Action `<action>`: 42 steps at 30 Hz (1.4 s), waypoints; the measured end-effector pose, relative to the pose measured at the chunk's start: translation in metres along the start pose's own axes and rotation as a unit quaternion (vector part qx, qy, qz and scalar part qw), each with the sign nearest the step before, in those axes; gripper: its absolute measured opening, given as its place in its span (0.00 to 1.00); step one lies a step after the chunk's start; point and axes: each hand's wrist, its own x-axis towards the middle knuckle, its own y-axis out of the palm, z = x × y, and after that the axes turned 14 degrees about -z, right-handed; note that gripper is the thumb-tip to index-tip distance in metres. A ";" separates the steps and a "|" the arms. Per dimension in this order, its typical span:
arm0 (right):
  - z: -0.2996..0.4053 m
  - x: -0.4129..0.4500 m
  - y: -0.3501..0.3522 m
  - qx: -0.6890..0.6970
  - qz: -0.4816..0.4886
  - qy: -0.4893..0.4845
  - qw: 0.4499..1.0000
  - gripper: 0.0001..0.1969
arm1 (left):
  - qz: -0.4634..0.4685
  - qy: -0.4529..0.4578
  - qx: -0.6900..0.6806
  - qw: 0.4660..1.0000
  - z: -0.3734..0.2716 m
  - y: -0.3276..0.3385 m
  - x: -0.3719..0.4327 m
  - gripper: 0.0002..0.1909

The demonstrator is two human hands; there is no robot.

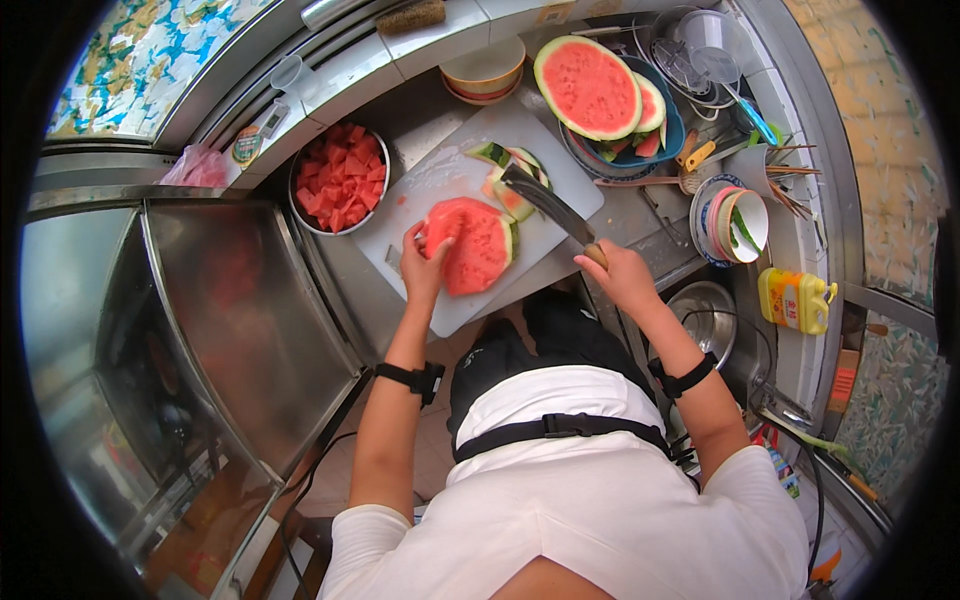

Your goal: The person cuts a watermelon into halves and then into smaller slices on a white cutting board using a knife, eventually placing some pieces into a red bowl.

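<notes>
A peeled chunk of watermelon (476, 244), with green rind left along its right edge, lies on a white cutting board (559, 169). My left hand (426, 262) holds the chunk's left side, thumb on top. In my right hand (619, 274) is the wooden handle of a kitchen knife (547, 202); its dark, wide blade points up and left, over cut rind pieces (517, 195). Left of the board, a round metal bowl (387, 169) holds red watermelon cubes (341, 180). Behind the board on the right, a large cut watermelon piece (589, 86) rests on a blue basin (679, 127).
Stacked bowls (484, 67) stand behind the board. To the right are more stacked bowls (739, 225), a cup of chopsticks (757, 169), a yellow plastic jug (795, 300) and a sink with a metal basin (701, 322). A stainless steel panel (232, 300) borders the left side.
</notes>
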 end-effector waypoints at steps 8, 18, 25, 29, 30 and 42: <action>-0.009 -0.004 -0.008 0.009 -0.011 0.026 1.000 0.23 | -0.006 0.234 0.126 0.964 -0.046 0.046 0.028 0.19; -0.013 -0.014 -0.012 0.009 -0.024 0.039 0.999 0.23 | 0.125 0.300 0.379 0.867 -0.078 0.117 0.052 0.09; -0.016 -0.021 -0.016 0.032 -0.043 0.075 0.996 0.22 | 0.113 0.309 0.302 0.895 -0.069 0.110 0.053 0.07; -0.016 -0.024 -0.021 0.047 -0.064 0.085 0.993 0.22 | 0.096 0.352 0.173 0.915 -0.076 0.095 0.055 0.06; -0.019 -0.028 -0.025 0.055 -0.082 0.098 0.990 0.22 | 0.076 0.374 0.113 0.917 -0.092 0.097 0.047 0.06; -0.030 -0.058 -0.086 0.131 -0.316 0.161 0.926 0.18 | 0.489 0.274 -0.039 0.827 -0.129 0.146 -0.113 0.23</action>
